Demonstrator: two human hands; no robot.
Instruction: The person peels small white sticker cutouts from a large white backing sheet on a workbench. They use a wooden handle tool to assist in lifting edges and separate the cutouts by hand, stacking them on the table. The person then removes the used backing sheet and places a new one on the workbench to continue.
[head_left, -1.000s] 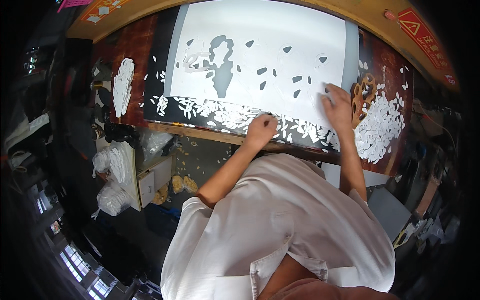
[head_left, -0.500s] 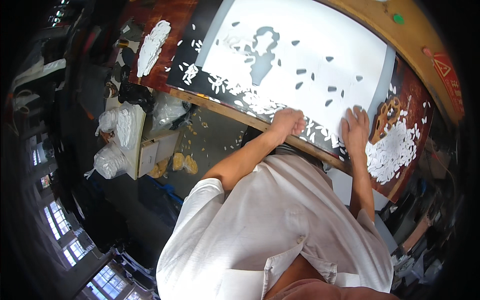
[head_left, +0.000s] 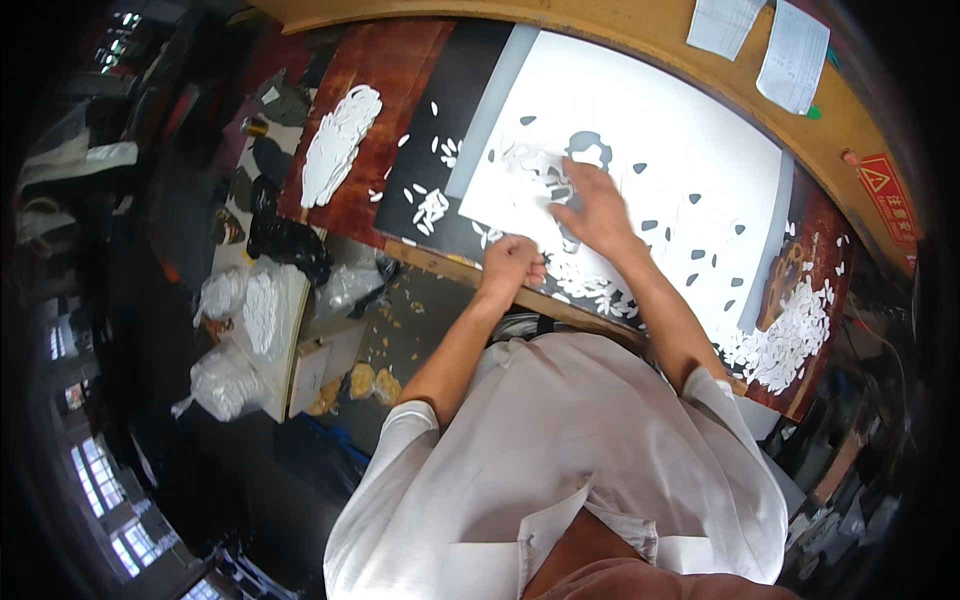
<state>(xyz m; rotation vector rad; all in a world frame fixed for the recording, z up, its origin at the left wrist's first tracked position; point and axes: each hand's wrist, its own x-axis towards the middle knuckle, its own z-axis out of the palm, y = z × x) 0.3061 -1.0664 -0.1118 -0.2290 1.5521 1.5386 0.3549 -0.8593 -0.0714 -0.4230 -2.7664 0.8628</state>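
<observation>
A white sheet [head_left: 690, 130] with several dark, tapered cut-out holes lies over the bench. My right hand [head_left: 597, 210] is above its left part, fingers stretched and thumb apart, slightly blurred. Just beyond the fingertips are a larger rounded hole and some loose white pieces [head_left: 530, 165]. At the near bench edge, my left hand [head_left: 512, 265] is curled closed; whatever it may hold is hidden. Small white leaf-shaped pieces [head_left: 595, 285] lie along that edge between my hands and farther right.
At the bench's right end, a heap of white pieces [head_left: 785, 340] lies beside a brown perforated tool [head_left: 783, 285]. A neat pile of longer white pieces [head_left: 340, 145] is on the left. A yellow beam [head_left: 600, 15] crosses behind the sheet. Plastic bags [head_left: 228, 385] stand lower left.
My right hand has moved from the sheet's near right corner leftward and farther in over the sheet. My left hand has shifted left along the bench edge. The whole view has also shifted.
</observation>
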